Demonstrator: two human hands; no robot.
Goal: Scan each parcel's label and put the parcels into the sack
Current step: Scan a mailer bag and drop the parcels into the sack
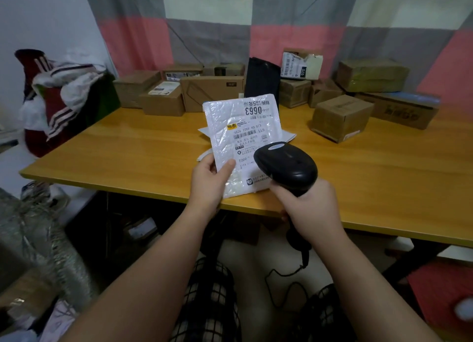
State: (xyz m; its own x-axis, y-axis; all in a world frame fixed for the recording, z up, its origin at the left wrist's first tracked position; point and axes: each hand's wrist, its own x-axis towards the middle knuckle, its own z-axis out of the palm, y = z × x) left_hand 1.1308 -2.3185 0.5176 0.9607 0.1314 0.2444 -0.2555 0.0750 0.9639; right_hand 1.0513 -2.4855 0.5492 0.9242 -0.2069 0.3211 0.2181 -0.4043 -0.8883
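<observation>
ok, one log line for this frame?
phase: scanning | left hand: holds white plastic bubble-mailer parcel, label up | right hand: grips black handheld barcode scanner pointed at label

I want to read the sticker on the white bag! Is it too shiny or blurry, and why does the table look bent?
Head view: the bubble mailer glints softly, and on its label the big digits are sharp but the small print is blurred. Head view again: the wide lens bows the table edge, and the lower corners are dim.

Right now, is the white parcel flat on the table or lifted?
Lifted. The left hand pinches the white parcel by its lower edge and holds it tilted up, label toward the camera.
</observation>
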